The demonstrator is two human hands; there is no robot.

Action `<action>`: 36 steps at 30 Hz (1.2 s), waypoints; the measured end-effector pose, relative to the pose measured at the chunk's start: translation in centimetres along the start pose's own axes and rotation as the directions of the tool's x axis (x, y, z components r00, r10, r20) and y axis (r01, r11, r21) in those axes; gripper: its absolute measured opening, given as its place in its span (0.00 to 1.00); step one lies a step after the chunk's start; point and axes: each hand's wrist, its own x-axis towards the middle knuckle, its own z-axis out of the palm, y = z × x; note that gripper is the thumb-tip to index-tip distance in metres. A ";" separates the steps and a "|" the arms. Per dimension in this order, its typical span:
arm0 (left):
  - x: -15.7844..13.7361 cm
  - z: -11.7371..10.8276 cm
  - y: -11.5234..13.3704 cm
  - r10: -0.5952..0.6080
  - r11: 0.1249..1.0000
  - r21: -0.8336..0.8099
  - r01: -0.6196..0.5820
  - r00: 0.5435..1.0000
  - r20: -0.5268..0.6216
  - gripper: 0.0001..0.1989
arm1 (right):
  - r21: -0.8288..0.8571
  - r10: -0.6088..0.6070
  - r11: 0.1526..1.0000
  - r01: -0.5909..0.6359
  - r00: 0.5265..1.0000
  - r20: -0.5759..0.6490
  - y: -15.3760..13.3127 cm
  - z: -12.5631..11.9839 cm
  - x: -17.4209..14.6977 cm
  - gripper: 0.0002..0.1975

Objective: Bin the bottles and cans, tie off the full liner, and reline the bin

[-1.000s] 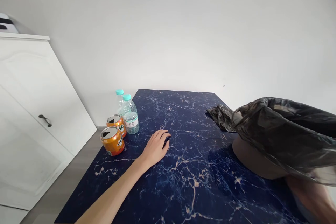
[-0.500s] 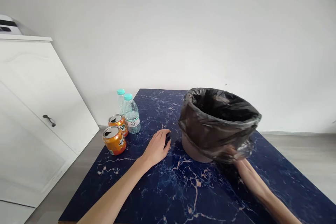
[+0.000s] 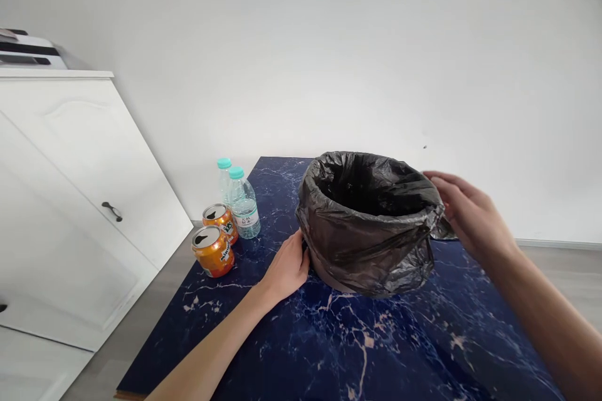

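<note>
A trash can (image 3: pixel 328 279) stands on the table, mostly covered by a black garbage bag (image 3: pixel 362 244) folded over its rim. The bag's mouth is wide, and loose plastic bunches at its right side. My right hand (image 3: pixel 463 207) is at that side of the rim, fingers closed on the bag's edge. Against the lower left wall of the can lies my left hand (image 3: pixel 288 266), thumb and fingers curled. Something small and dark shows between them, but its kind is unclear and the fingertips are partly hidden.
Left of my left hand stand two opened orange soda cans (image 3: pixel 214 252) and two clear water bottles (image 3: pixel 246 210) with turquoise caps. The dark blue marbled table (image 3: pixel 329 351) meets a white wall. A white cabinet (image 3: pixel 70 200) stands at the left.
My right hand has come from under the bag's near right side up to the rim. The can has shifted left and stands more upright, now meeting my left hand. The view has turned slightly left.
</note>
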 end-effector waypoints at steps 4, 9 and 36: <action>0.0 -0.2 0.2 -0.016 1.000 0.011 0.016 1.000 0.004 0.17 | -0.020 -0.110 0.994 0.110 0.994 0.022 -5.0 2.0 1.1 0.16; 0.0 -0.2 0.3 0.012 0.999 0.045 -0.013 1.000 0.009 0.22 | -0.381 -0.375 0.844 0.379 0.923 0.087 -10.2 3.2 -1.4 0.19; -2.4 -16.6 6.5 0.145 0.807 0.543 0.232 0.813 -0.564 0.14 | -0.379 -0.570 0.355 0.855 0.519 0.637 -11.3 0.5 -7.0 0.26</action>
